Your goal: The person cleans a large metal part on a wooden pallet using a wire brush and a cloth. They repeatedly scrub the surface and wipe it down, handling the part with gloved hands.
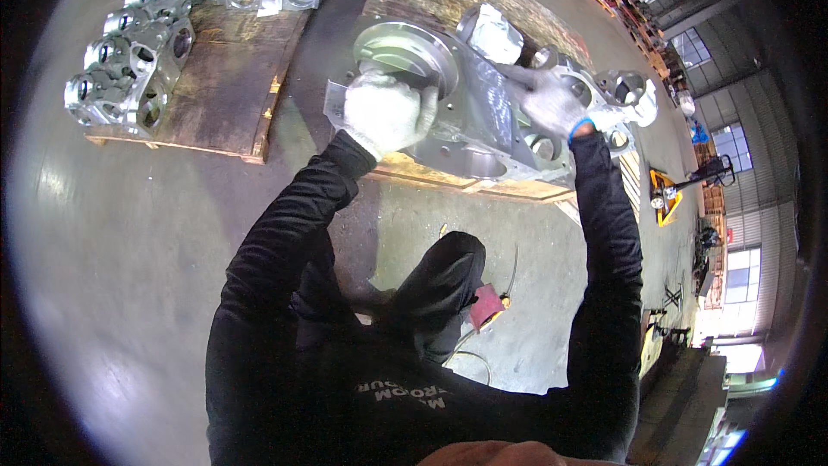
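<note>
A large silver metal casting [492, 103] with a wide round ring [366, 39] at its left end lies in front of me on a wooden pallet. My left hand [384, 112], in a white glove, is closed at the near side of that ring. Its fingertips are partly hidden, and no separate tool shows in it. Toward the casting's right part, my right hand [552, 102] wears a white glove with a blue cuff edge. Its fingers stretch out to the left over the metal. A crumpled white cloth or wrapping [496, 34] sits just beyond.
Several similar castings [138, 69] stand on another wooden pallet [228, 78] at the left. Near my knees, a dark red object [488, 306] with a thin hose lies on the floor. A yellow pallet truck [664, 198] stands to the right.
</note>
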Tool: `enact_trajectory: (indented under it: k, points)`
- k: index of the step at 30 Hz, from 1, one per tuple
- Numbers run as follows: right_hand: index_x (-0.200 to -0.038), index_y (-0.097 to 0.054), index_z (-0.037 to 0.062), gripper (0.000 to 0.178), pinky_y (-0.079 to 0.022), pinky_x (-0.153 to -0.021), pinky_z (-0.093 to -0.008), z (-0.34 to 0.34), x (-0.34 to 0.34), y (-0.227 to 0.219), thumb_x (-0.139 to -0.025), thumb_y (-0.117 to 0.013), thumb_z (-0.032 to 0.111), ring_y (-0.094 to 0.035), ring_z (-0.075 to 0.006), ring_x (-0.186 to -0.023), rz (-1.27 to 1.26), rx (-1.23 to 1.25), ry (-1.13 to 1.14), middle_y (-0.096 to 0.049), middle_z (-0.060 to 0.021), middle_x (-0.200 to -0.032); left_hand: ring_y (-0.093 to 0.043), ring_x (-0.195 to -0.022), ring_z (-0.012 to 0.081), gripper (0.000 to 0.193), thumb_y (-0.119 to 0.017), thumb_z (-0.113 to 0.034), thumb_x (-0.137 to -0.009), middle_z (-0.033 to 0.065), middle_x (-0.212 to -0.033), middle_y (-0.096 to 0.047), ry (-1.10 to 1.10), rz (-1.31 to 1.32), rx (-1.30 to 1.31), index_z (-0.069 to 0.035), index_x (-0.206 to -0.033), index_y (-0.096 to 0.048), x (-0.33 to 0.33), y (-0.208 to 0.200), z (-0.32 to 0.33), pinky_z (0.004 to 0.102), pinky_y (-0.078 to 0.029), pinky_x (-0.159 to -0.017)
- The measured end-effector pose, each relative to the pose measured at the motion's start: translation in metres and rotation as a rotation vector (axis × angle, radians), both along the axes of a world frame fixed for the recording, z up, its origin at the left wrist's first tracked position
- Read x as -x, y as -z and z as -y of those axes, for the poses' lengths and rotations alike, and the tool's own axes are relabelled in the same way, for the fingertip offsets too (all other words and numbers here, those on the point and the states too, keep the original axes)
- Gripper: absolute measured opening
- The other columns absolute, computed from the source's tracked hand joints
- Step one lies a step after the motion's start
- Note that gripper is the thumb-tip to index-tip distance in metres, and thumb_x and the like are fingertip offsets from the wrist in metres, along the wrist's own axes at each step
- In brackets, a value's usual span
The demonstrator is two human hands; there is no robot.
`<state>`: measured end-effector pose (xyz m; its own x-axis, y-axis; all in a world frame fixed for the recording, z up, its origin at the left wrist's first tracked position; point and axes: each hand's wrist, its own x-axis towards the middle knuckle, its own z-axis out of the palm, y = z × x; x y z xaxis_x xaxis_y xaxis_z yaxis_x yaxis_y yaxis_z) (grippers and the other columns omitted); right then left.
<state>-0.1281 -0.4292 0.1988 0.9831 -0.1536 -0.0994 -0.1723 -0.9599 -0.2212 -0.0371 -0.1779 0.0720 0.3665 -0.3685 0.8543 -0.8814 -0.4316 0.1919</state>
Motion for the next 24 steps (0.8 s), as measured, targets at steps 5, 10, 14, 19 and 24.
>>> enact_trajectory:
  k: [5, 10, 14, 19, 24]
  points:
    - [-0.135, -0.066, 0.0074, 0.043, -0.054, -0.095, -0.0417, -0.041, -0.067, 0.035, -0.099, -0.054, 0.028, -0.071, -0.0353, -0.106, 0.044, 0.053, -0.063, -0.072, -0.0232, -0.117, -0.058, -0.044, 0.0275, 0.035, -0.07, -0.023, -0.085, 0.0091, -0.049, -0.057, 0.023, -0.002, 0.014, -0.01, -0.053, -0.062, 0.0, -0.003, 0.001, 0.0407, -0.05, -0.052]
    - [-0.141, -0.063, 0.0112, 0.048, -0.056, -0.08, -0.0375, -0.04, -0.082, 0.006, -0.098, -0.056, 0.033, -0.07, -0.0238, -0.084, 0.048, -0.104, -0.232, -0.075, -0.0177, -0.105, -0.059, -0.043, 0.0276, 0.043, -0.063, -0.03, -0.089, 0.0094, -0.047, -0.058, 0.007, 0.016, 0.002, -0.011, -0.05, -0.064, -0.002, 0.0, -0.001, 0.0415, -0.049, -0.05]
    - [-0.143, -0.059, 0.0041, 0.052, -0.055, -0.081, -0.0337, -0.031, -0.063, -0.007, -0.098, -0.062, 0.03, -0.068, -0.0149, -0.084, -0.121, -0.108, 0.049, -0.074, -0.0147, -0.112, -0.057, -0.041, 0.0265, 0.043, -0.061, -0.03, -0.089, 0.01, -0.046, -0.058, 0.02, 0.047, 0.113, -0.012, -0.05, -0.065, -0.003, 0.004, 0.003, 0.041, -0.049, -0.052]
    - [-0.142, -0.062, 0.0102, 0.05, -0.055, -0.081, -0.036, -0.067, -0.095, -0.01, -0.098, -0.058, 0.034, -0.07, -0.0215, -0.085, 0.014, 0.056, -0.352, -0.075, -0.0162, -0.102, -0.056, -0.041, 0.027, 0.041, -0.062, -0.028, -0.089, 0.0104, -0.046, -0.058, 0.022, 0.075, 0.093, -0.012, -0.05, -0.065, -0.004, 0.003, 0.003, 0.0406, -0.049, -0.053]
    - [-0.142, -0.063, 0.0136, 0.05, -0.056, -0.074, -0.0319, -0.091, -0.1, -0.034, -0.098, -0.058, 0.036, -0.067, -0.0195, -0.076, -0.255, 0.065, 0.029, -0.073, -0.018, -0.097, -0.058, -0.042, 0.027, 0.041, -0.062, -0.028, -0.088, 0.0101, -0.047, -0.058, 0.037, 0.053, 0.11, -0.012, -0.051, -0.065, -0.001, 0.002, -0.001, 0.0411, -0.049, -0.052]
